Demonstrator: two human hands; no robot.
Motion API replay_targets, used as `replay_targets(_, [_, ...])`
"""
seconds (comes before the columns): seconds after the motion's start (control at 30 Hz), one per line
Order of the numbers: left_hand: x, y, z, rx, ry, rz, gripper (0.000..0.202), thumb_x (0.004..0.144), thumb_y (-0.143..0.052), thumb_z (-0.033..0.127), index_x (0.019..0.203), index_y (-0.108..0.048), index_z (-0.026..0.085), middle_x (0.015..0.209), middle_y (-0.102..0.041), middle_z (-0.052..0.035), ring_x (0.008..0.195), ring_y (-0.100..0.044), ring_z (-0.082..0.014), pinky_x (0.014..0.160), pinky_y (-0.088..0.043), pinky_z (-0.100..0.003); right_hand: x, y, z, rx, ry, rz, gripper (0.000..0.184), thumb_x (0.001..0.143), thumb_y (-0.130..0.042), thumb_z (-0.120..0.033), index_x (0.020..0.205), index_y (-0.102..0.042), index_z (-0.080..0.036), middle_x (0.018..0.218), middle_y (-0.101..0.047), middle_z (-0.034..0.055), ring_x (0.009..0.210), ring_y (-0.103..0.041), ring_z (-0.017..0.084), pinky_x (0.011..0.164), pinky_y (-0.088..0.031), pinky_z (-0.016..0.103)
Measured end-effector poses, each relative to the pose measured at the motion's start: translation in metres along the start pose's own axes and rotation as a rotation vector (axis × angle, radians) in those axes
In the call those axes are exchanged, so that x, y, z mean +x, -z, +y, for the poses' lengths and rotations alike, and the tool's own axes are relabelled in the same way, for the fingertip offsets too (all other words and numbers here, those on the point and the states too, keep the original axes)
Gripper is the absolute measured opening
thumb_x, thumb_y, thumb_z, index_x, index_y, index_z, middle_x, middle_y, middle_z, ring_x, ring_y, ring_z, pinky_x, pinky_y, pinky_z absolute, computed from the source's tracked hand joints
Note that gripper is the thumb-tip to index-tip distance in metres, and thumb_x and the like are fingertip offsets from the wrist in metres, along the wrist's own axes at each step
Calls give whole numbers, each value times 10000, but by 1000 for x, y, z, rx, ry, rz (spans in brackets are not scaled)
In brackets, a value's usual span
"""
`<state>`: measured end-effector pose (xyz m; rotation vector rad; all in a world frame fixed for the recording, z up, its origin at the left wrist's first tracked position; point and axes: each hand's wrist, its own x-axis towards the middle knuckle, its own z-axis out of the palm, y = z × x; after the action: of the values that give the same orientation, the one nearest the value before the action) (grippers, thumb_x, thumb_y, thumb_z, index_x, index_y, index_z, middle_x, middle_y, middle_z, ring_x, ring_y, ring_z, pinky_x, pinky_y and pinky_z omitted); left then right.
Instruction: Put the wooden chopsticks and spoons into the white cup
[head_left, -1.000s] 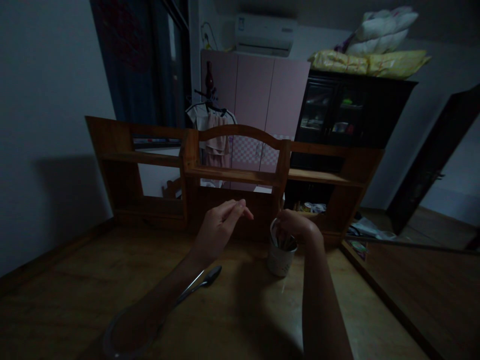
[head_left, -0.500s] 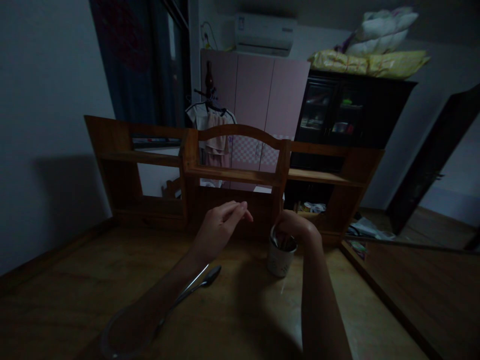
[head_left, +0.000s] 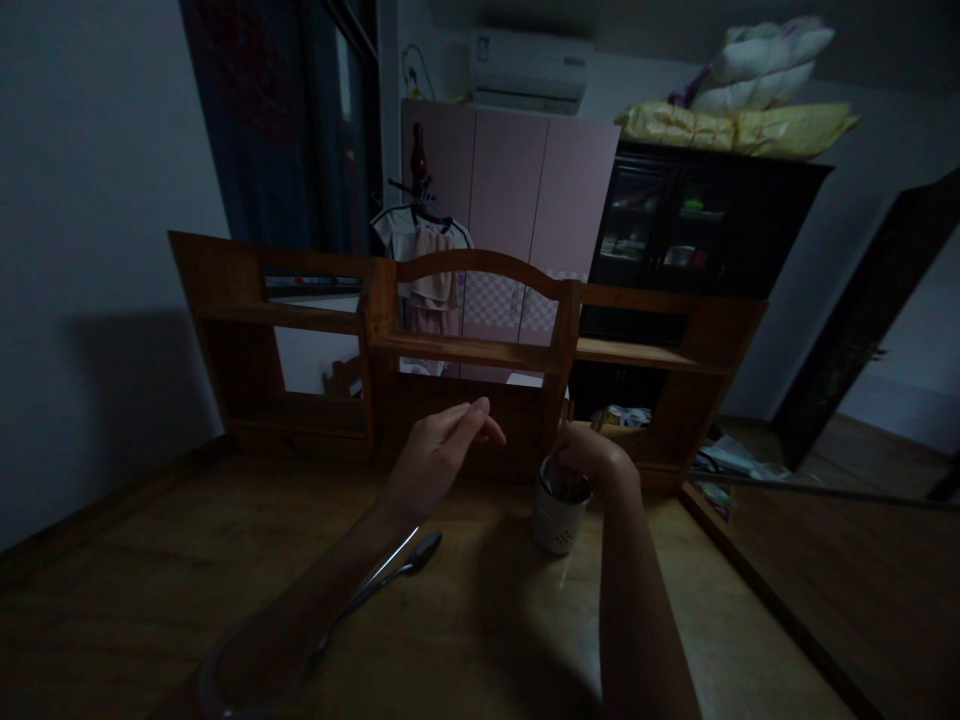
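My right hand bends down over the mouth of a pale holder with small dark perforations, its fingers closed and partly hidden at the rim. Thin wooden chopsticks stick up behind that hand and appear to be gripped by it. Other slim items inside the holder are too dark to make out. Left of it, my left hand hovers above the table, fingers curled together with nothing in them. A metal spoon and a thin shiny rod lie on the table beside my left forearm.
The wooden table ends at a raised edge on the right. A wooden shelf unit runs along its back. Behind stand a pink wardrobe, a dark cabinet and a rack with hanging clothes.
Chopstick ends now show more clearly above my right hand. The holder has tilted or shifted very slightly to the left. My left hand has hardly moved.
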<state>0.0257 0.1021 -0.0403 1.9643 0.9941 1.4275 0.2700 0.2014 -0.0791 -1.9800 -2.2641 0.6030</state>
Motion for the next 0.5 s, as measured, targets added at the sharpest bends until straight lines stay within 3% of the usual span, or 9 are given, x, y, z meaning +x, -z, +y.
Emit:
replay_targets(0.1, [0, 0, 0, -45, 11, -9, 511, 943, -333, 512, 743, -675, 190, 864, -698, -39, 876, -623, -197, 886, -471, -314, -7, 3, -10, -59, -35, 6, 183, 859, -547, -30, 773, -704, -73, 755, -700, 118, 675, -677, 173, 583, -511, 201])
replay_targets(0.27, [-1, 0, 1, -131, 26, -25, 556, 956, -281, 515, 744, -677, 186, 867, -704, -43, 896, -634, -194, 911, -469, -324, -18, 8, -23, -126, -56, 14, 200, 958, -584, -237, 844, -664, -93, 778, -677, 44, 681, -655, 147, 671, -549, 285])
replay_targets(0.37, [-2, 1, 1, -128, 23, -32, 554, 956, -284, 513, 752, -678, 183, 872, -704, -46, 901, -635, -197, 909, -470, -326, -22, 9, -25, -141, -49, 29, 191, 945, -574, -184, 816, -678, -87, 744, -680, 58, 665, -656, 151, 653, -537, 268])
replay_targets(0.5, [-1, 2, -1, -81, 19, -37, 515, 949, -323, 507, 759, -678, 186, 866, -700, -38, 891, -636, -197, 903, -465, -317, -21, 10, -23, -132, -16, 79, 202, 827, -543, -16, 792, -731, -81, 733, -699, 108, 662, -670, 170, 572, -470, 189])
